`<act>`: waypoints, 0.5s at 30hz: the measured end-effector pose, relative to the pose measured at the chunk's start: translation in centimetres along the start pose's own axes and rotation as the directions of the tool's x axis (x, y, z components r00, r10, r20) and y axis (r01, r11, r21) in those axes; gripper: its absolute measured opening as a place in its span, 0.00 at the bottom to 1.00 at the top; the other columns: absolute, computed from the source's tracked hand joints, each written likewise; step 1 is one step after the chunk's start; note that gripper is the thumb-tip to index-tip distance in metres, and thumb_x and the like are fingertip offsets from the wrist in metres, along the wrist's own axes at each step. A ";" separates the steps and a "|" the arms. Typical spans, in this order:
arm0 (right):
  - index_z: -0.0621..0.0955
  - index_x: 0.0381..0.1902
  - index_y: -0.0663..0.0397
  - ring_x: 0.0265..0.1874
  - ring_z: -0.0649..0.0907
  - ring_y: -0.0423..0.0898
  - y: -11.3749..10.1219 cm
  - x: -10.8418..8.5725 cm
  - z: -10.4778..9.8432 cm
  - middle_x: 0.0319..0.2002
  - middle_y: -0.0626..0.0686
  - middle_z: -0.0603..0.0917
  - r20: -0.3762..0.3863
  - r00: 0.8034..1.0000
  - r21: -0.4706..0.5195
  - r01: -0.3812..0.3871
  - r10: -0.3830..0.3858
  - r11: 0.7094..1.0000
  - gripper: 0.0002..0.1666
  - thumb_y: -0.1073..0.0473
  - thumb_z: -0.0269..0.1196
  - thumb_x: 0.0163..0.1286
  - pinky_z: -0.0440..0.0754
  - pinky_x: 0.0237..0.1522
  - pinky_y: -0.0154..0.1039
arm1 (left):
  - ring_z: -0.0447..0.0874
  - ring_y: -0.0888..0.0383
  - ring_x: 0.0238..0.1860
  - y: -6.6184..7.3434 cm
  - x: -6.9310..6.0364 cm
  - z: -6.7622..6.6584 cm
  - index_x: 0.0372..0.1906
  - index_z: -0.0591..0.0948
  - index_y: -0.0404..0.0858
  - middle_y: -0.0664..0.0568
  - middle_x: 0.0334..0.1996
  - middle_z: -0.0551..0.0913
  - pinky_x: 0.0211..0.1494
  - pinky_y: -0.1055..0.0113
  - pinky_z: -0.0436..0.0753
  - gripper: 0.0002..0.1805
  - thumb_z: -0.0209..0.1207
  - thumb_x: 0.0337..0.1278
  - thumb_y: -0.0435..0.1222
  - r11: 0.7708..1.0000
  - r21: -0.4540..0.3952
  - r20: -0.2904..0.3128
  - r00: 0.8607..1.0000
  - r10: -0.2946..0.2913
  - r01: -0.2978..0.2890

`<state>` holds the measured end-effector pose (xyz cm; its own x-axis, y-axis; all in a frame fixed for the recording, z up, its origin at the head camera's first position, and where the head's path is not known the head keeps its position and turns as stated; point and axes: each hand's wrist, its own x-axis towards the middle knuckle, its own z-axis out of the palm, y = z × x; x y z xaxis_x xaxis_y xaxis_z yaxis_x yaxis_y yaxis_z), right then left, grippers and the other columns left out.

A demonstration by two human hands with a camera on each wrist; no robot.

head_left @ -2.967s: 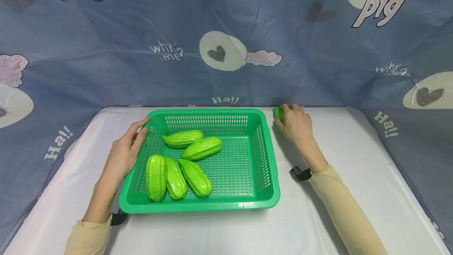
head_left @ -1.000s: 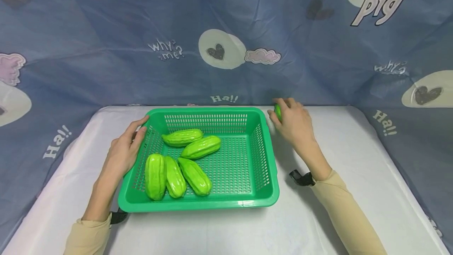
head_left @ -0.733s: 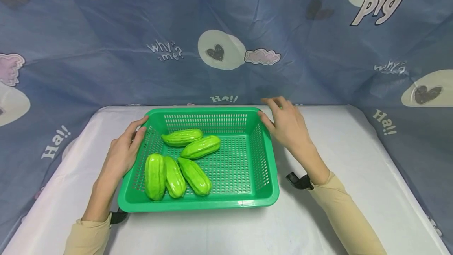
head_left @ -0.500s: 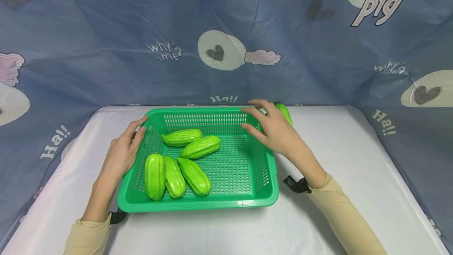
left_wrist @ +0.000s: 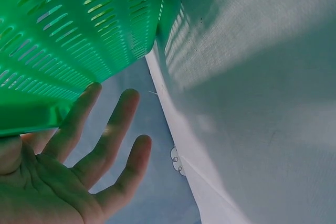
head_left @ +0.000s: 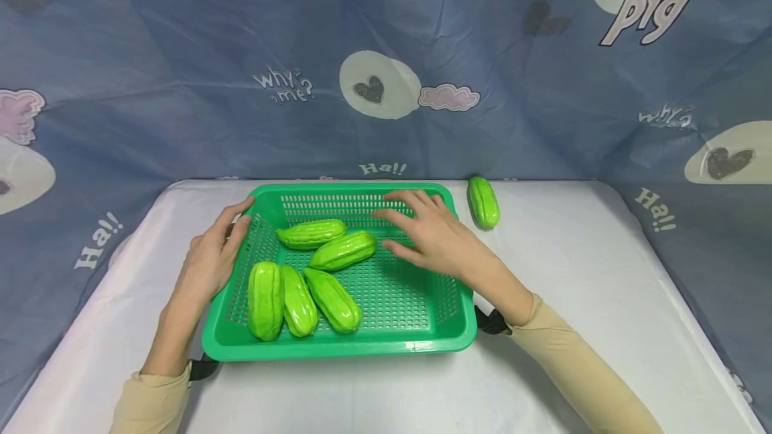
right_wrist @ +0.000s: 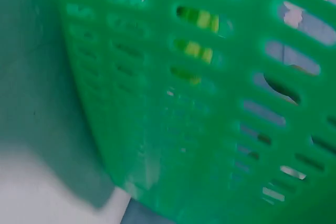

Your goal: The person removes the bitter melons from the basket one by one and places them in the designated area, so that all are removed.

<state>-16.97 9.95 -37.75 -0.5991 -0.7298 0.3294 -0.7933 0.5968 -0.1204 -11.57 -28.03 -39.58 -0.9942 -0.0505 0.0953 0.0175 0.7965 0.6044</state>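
Note:
My left hand [head_left: 211, 256] rests against the left rim of a green slotted plastic basket [head_left: 338, 348]. In the left wrist view, its fingers [left_wrist: 107, 142] extend loosely beside the basket's outer wall. Over the right half of the basket hovers my right hand [head_left: 434, 233], fingers spread and nothing held. Its fingertips are just right of a glossy green bitter melon [head_left: 344, 251]. Several more lie in the basket, including a bitter melon at the back [head_left: 311, 234] and one at the left [head_left: 265, 300]. The right wrist view shows only the basket wall [right_wrist: 152, 129], the hand hidden.
Outside the basket, one bitter melon [head_left: 484, 202] lies near the back edge of the white-covered table [head_left: 579, 246]. A blue printed cloth [head_left: 386, 139] hangs behind and beside the table.
My right hand let go of the bitter melon at the back right and moved left and forward over the basket. That melon is now fully visible. My left hand stayed at the rim.

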 end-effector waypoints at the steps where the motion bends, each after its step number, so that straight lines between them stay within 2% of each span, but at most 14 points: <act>1: 0.80 0.72 0.38 0.72 0.77 0.57 -0.2 0.2 0.2 0.74 0.54 0.76 0.012 1.000 -0.008 0.011 -0.010 1.000 0.27 0.42 0.65 0.81 0.81 0.59 0.59 | 0.84 0.21 0.59 0.0 0.0 0.0 0.87 0.62 0.53 0.25 0.69 0.79 0.56 0.25 0.80 0.31 0.36 0.90 0.56 1.000 0.000 -0.001 1.000 0.000 0.000; 8: 0.79 0.74 0.36 0.72 0.77 0.56 -1.5 1.1 1.1 0.76 0.53 0.75 0.118 0.990 -0.069 0.084 -0.075 0.994 0.28 0.43 0.65 0.81 0.83 0.61 0.61 | 0.84 0.21 0.59 -0.1 0.0 0.0 0.87 0.62 0.53 0.25 0.69 0.80 0.57 0.25 0.79 0.31 0.36 0.90 0.56 1.000 -0.002 -0.002 1.000 -0.002 0.002; 15: 0.76 0.76 0.35 0.74 0.77 0.56 -2.3 1.3 2.0 0.77 0.52 0.75 0.198 0.973 -0.055 0.133 -0.120 0.990 0.30 0.43 0.65 0.81 0.83 0.62 0.58 | 0.83 0.21 0.60 -0.1 -0.1 0.1 0.87 0.61 0.53 0.24 0.70 0.78 0.57 0.25 0.79 0.32 0.35 0.90 0.57 1.000 0.005 0.009 1.000 -0.005 0.005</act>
<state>-16.18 6.99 -38.93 -0.5091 -0.8476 0.1496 -0.8588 0.5117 -0.0240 -11.53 -28.04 -39.69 -0.9951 -0.0494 0.0854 0.0119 0.7991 0.6011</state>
